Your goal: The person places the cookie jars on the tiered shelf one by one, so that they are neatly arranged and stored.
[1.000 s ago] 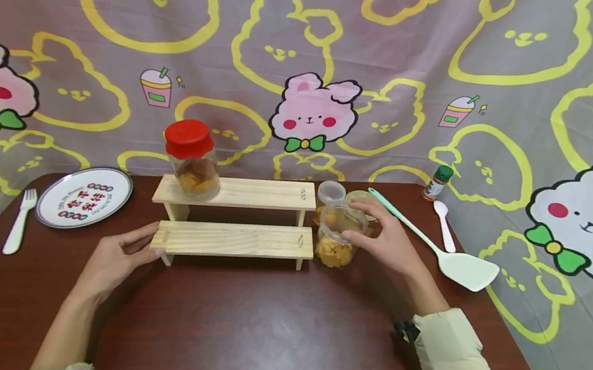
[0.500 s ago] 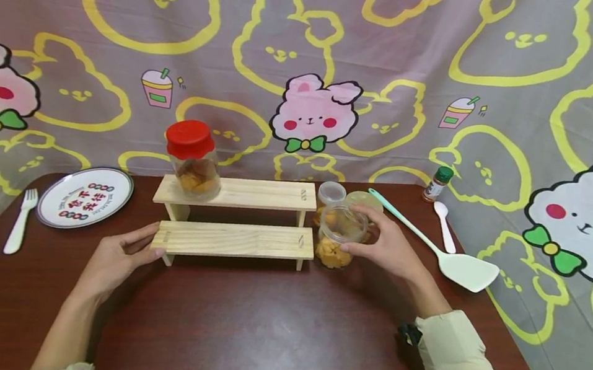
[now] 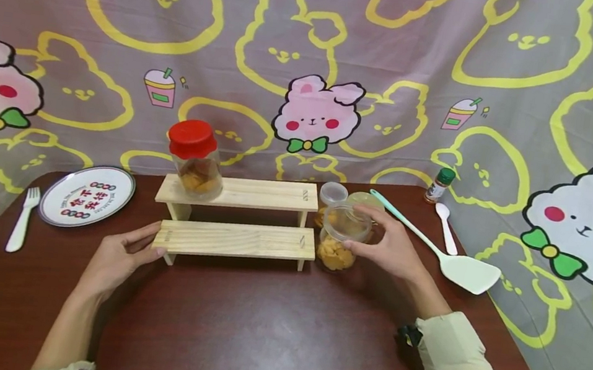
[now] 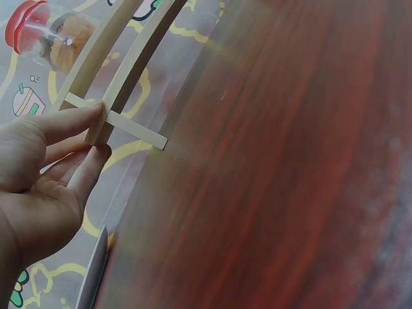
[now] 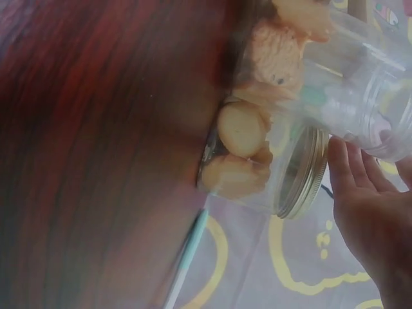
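My left hand (image 3: 115,258) pinches the left end of the lower plank of a two-step wooden rack (image 3: 235,241). In the left wrist view the thumb and fingertips (image 4: 98,154) close on the plank's end. My right hand (image 3: 387,241) holds a clear open-topped jar (image 3: 335,254) by its upper part, fingers and thumb spread round the rim. Chunky golden-brown pieces lie in that jar, which stands upright beside the rack's right end. Right behind it are a narrow clear jar (image 3: 333,193) and a gold-lidded jar (image 5: 244,174), partly hidden. A red-topped jar (image 3: 194,153) stands on the upper step.
To the left lie a white fork (image 3: 21,224) and a round printed plate (image 3: 86,198). On the right are a pale spatula (image 3: 469,273), a white spoon (image 3: 446,230) and a green-capped bottle (image 3: 439,185). A patterned cloth (image 3: 316,37) hangs behind the dark table (image 3: 243,334).
The right thumb sits slightly lower on the open jar than a second ago. The left hand keeps its hold on the rack. The head view has shifted a little.
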`<action>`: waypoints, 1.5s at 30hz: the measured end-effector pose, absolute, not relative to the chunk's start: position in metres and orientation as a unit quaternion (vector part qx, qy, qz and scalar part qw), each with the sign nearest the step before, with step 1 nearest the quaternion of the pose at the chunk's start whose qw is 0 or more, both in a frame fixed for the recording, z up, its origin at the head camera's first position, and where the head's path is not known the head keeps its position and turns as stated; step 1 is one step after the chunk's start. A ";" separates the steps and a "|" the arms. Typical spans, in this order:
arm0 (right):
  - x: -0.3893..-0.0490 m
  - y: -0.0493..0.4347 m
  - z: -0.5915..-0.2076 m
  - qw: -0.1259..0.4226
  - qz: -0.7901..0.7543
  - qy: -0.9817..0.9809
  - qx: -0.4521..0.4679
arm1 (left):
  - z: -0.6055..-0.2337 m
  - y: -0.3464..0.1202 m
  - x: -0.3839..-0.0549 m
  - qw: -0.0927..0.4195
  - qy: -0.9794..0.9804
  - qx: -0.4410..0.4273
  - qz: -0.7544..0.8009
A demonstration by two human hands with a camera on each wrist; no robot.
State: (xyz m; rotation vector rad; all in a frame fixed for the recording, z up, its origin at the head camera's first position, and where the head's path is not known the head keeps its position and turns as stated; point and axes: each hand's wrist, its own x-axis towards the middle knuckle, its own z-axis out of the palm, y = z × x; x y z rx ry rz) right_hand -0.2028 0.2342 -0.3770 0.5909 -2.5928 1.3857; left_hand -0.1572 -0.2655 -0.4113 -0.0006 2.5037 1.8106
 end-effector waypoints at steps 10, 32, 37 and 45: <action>-0.199 0.230 -0.371 0.114 0.551 -0.795 0.228 | -0.411 -0.266 -0.157 0.025 0.811 -0.003 0.585; -0.206 0.188 -0.331 0.227 0.616 -0.711 0.255 | -0.412 -0.264 -0.158 0.024 0.815 0.000 0.579; -0.212 0.175 -0.320 0.262 0.634 -0.682 0.253 | -0.411 -0.264 -0.158 0.023 0.814 0.004 0.580; -0.225 0.157 -0.312 0.281 0.633 -0.681 0.237 | -0.410 -0.264 -0.157 0.028 0.817 -0.001 0.576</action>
